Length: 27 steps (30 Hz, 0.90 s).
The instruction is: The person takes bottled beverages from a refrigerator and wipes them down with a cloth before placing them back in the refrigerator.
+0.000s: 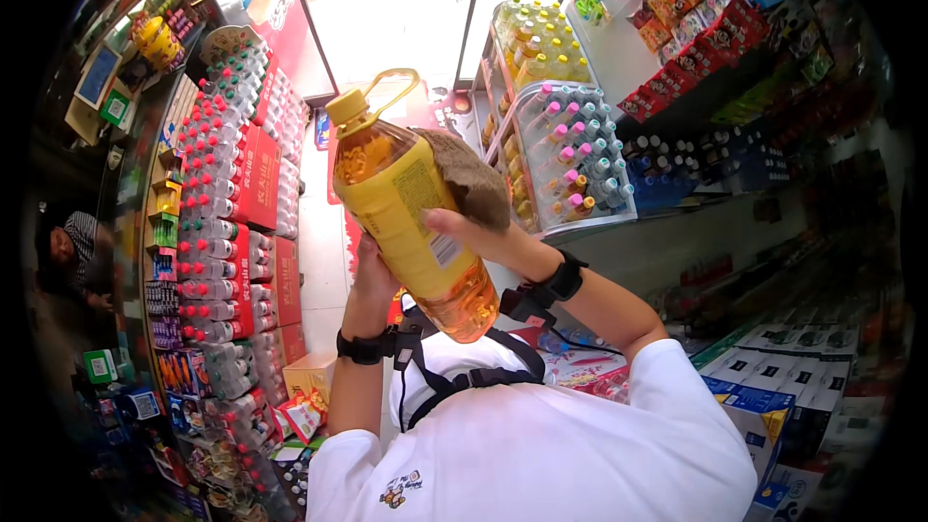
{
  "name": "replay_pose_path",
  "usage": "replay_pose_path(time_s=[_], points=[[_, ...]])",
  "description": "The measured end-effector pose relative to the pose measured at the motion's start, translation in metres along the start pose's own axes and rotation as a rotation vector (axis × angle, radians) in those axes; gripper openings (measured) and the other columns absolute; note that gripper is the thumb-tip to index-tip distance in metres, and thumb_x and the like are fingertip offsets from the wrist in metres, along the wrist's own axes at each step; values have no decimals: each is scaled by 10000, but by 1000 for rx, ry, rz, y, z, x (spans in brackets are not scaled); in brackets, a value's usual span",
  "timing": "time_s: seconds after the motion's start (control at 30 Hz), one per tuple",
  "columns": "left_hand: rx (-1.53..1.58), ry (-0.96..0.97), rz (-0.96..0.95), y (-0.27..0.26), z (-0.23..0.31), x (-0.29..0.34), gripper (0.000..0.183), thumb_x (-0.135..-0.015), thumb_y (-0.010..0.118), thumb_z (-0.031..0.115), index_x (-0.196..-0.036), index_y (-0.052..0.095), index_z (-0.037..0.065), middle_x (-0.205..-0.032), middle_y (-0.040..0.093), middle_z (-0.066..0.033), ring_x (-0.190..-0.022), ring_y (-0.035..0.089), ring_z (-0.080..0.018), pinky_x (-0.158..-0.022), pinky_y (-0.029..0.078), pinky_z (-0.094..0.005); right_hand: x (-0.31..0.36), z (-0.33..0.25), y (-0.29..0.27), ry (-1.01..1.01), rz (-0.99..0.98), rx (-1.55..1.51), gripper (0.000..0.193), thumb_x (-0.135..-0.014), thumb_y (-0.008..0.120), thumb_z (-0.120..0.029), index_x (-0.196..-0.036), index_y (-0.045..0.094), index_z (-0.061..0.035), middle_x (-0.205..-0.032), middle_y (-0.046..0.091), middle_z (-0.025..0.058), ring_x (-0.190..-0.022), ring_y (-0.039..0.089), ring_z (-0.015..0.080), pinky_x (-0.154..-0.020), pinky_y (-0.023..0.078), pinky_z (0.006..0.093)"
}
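Note:
A large cooking oil bottle (406, 208) with a yellow cap, a loop handle and a yellow label is held up in front of my chest. It tilts, with its cap toward the upper left and its amber bottom toward the lower right. My left hand (375, 275) grips its left side, the fingers mostly hidden behind it. My right hand (488, 240) lies against the right side, its thumb on the label. A brown cloth (474, 179) covers the bottle's upper right side, over the right hand's fingers.
Rows of red-capped water bottles (208, 203) and stacked red cartons (261, 179) line the left. Beyond them a person (82, 246) is at the counter. Bottle-filled racks (575, 150) stand at the right, below hanging snack packets (696, 48). Boxes (773, 377) sit lower right; a bright doorway (391, 14) lies ahead.

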State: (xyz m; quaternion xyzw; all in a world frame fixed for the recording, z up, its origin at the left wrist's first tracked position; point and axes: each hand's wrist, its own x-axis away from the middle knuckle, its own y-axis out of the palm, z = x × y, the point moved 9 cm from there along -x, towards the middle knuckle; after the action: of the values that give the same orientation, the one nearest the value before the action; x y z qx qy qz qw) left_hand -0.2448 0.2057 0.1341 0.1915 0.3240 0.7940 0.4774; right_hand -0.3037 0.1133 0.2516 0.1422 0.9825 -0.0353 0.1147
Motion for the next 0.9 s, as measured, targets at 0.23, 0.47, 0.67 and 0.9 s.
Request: replay_pose_path(time_s=[0.23,0.47,0.67,0.9], points=[[258,-7,185,-24,6,12,828,-853,395,689,-1401,327,73,-1364,449,-130,-1216,481,-289,-992,421,-450,-40,12,35,26,151,-78,628,-981,436,-363,-1454,189,-33,-1409,391,89,-1273,355,131,-1072,266,282],[379,-131,-147,-17,-12,-1,879,-844,256,750,-1387,342,64,-1274,514,-184,-1072,585,-281,-900,483,-433,-43,35,1,418,545,-517,402,-967,457,-383,-1194,529,-58,-1139,611,56,-1012,604,159,-859,486,290],[153,23,-218,1,18,-14,811,-735,765,404,-1344,375,37,-1274,511,-106,-1076,564,-172,-896,475,-327,-78,-75,8,-107,348,192,291,-901,572,-181,-1154,531,-44,-1097,568,71,-1022,557,162,-880,442,292],[-383,291,44,29,68,-8,683,-617,836,137,-1194,500,-10,-1097,595,-86,-1029,581,-182,-894,470,-322,-83,-107,47,-249,197,854,107,-766,691,-65,-736,614,3,-794,595,108,-722,591,202,-652,467,288]])
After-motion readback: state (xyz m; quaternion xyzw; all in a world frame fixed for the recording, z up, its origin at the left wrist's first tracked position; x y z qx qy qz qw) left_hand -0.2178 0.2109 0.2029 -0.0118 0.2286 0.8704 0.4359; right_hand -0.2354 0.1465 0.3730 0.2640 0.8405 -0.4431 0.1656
